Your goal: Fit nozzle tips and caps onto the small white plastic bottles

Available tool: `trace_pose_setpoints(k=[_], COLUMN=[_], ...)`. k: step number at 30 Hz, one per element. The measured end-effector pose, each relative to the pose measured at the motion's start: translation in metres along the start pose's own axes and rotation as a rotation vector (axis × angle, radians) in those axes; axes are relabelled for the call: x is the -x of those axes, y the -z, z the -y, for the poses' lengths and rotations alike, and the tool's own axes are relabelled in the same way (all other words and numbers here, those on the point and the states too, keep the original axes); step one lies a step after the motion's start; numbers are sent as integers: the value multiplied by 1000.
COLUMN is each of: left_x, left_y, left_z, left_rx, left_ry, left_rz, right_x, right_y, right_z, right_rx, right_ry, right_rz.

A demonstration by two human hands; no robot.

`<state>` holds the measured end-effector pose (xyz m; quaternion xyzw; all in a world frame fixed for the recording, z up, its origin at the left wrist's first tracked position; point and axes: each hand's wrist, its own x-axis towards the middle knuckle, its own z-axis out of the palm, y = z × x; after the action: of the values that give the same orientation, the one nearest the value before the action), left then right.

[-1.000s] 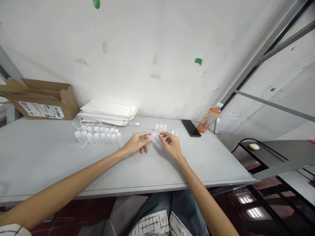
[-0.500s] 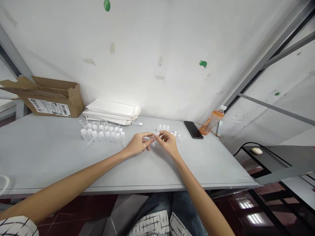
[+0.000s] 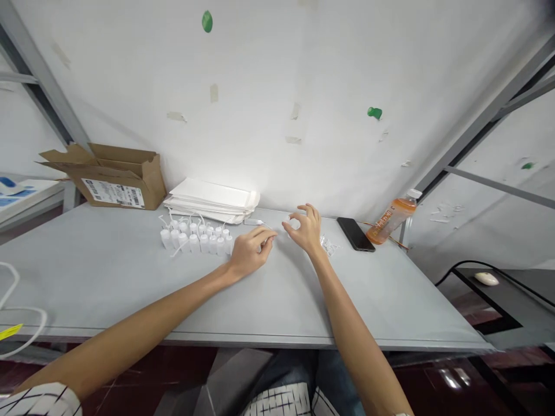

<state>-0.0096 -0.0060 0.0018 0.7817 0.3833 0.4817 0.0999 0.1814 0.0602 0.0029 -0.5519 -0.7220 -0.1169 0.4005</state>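
My left hand (image 3: 252,249) rests on the grey table (image 3: 108,277) with its fingers curled together; what they hold, if anything, is hidden. My right hand (image 3: 306,227) hovers just right of it, thumb and forefinger pinched and the other fingers arched, and what is in the pinch is too small to name. A cluster of several small white squeeze bottles (image 3: 195,238) with thin spouts stands to the left of my left hand. One small white bottle (image 3: 252,221) lies on its side behind the hands. A clear packet of small parts (image 3: 328,247) lies by my right wrist.
A stack of white paper bags (image 3: 212,199) lies against the wall, with an open cardboard box (image 3: 113,176) to its left. A black phone (image 3: 355,234) and an orange drink bottle (image 3: 392,216) sit at the right. A white cable (image 3: 13,315) lies at the table's left edge.
My hands have drawn apart: the right one lifted and moved back toward the wall, while the left stayed low on the table. The view has swung to the left.
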Motion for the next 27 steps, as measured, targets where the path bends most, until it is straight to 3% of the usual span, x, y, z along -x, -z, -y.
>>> trace_pose_setpoints(k=[7, 18, 27], left_x=[4, 6, 6], left_y=[-5, -7, -8], left_z=[4, 12, 10], left_rx=[-103, -168, -192], left_ry=[-54, -50, -74], left_rz=[109, 212, 210], right_x=[10, 12, 15], right_y=[-3, -6, -7], right_z=[-4, -7, -5], right_rx=[73, 97, 125], right_ry=[-38, -3, -6], right_rz=[188, 178, 196])
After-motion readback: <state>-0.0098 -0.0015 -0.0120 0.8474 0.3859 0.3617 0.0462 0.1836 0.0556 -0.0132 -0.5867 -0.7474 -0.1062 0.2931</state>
